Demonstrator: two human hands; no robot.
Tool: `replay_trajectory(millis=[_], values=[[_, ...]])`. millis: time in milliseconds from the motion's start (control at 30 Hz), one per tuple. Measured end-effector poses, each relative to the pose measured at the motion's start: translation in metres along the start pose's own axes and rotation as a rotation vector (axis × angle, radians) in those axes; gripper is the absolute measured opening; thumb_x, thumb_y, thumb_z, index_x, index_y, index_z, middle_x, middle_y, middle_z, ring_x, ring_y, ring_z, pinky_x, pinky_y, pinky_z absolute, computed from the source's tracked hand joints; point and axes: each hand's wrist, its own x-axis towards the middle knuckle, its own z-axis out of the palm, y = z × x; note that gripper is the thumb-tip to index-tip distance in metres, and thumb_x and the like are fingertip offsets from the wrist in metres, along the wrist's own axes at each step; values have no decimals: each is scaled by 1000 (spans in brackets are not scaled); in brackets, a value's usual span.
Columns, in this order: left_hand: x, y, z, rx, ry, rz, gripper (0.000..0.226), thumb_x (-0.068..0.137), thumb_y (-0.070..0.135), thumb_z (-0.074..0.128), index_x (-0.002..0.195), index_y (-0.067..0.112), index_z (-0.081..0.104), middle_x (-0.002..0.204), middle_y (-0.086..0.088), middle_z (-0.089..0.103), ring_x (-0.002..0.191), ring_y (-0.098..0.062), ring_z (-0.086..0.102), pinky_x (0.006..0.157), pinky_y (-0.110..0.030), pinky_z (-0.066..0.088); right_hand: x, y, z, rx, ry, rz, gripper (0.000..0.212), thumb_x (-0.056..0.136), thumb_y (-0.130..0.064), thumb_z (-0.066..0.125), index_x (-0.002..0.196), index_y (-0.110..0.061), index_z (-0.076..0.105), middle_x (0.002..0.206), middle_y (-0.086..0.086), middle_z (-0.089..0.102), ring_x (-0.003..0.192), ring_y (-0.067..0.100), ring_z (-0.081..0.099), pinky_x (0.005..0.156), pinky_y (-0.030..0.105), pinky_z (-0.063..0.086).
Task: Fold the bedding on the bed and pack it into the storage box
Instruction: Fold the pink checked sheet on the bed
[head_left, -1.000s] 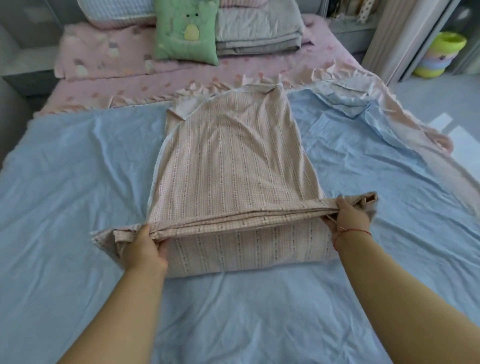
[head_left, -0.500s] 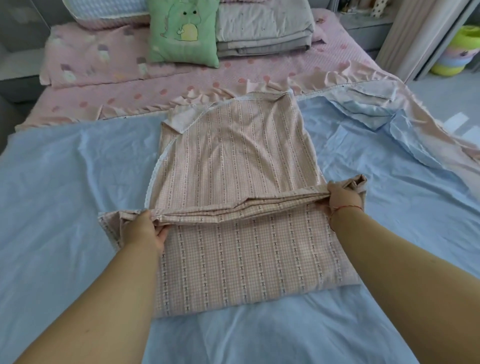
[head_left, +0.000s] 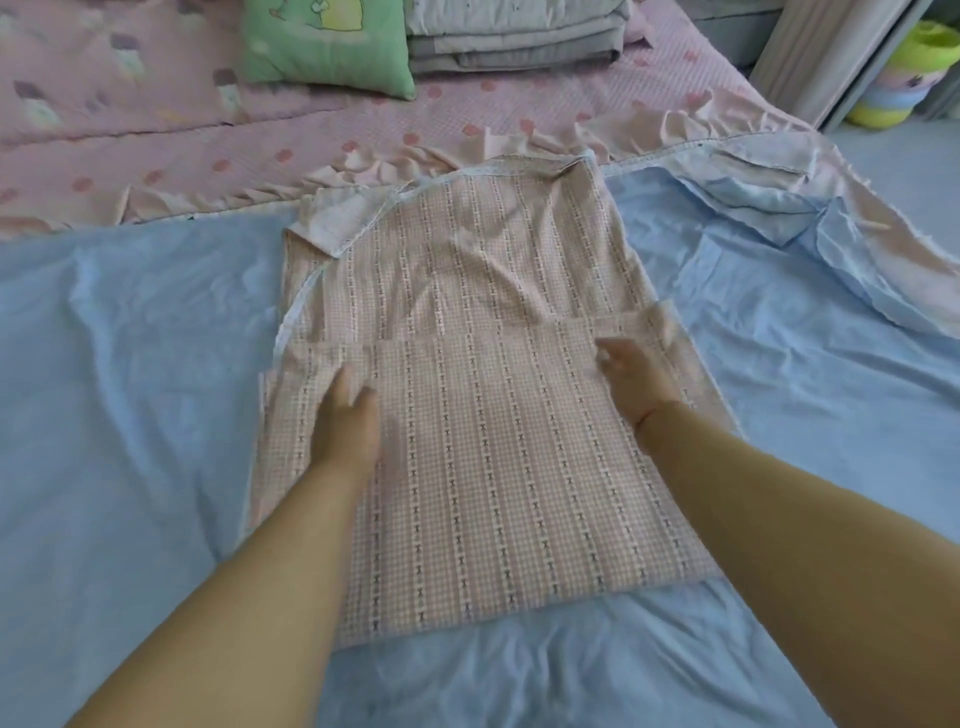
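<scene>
A pink checked sheet (head_left: 488, 457) with dark striped pattern lies folded in a long strip on the blue sheet (head_left: 130, 395) that covers the bed. Its near half is doubled over the far half, and the fold edge runs across the middle. My left hand (head_left: 348, 415) rests flat on the left part of the folded layer, fingers together and holding nothing. My right hand (head_left: 631, 379) lies on the right part near the fold edge, fingers loose. No storage box is in view.
A green cushion (head_left: 327, 41) and a stack of folded grey bedding (head_left: 514, 36) sit at the head of the bed on a pink dotted cover (head_left: 156, 150). The blue sheet's pink-backed corner (head_left: 769, 208) is turned over at the right. Stacked plastic tubs (head_left: 904, 78) stand on the floor.
Both hands carried the near edge of the pink sheet away from me, laid it down over the far half and let go. They now lie flat on the folded layer.
</scene>
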Motion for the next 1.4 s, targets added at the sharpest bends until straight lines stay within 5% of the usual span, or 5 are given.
replay_trajectory(millis=[233,500,700,900,1400], values=[[-116,-56,83,858,-367,208,72,88,61,-4,153,31,-5,162,-2,-11,148,-23,-17,118,-50,-12,-65,71,72,-809,-445,-238,57,97,-51,28,149,-42,6,158,-15,-5,145,11,-15,119,44,-7],[-130,-74,68,802,-306,93,69,95,55,8,155,22,-1,163,0,-7,149,-20,-11,119,-43,-11,-87,101,47,-747,-345,-219,57,95,-50,38,148,-37,21,157,-17,12,146,7,1,120,34,1],[-174,-83,50,394,133,-56,43,82,25,71,116,1,62,119,-18,61,114,-35,51,98,-42,40,-137,113,28,-411,178,199,42,81,-40,67,114,-16,59,122,3,54,116,24,45,102,34,30],[-181,-67,35,-228,374,-983,84,73,40,77,131,-3,36,133,-17,47,115,-34,53,95,-41,46,-147,103,5,364,404,992,79,71,-42,78,126,-7,33,121,10,52,107,29,56,92,40,45],[-208,16,-49,-1356,331,-539,40,87,-1,57,125,12,60,109,-4,67,83,-13,66,54,-23,54,-167,9,-81,1060,301,381,32,89,4,51,115,-15,52,94,6,61,75,18,60,57,31,53]])
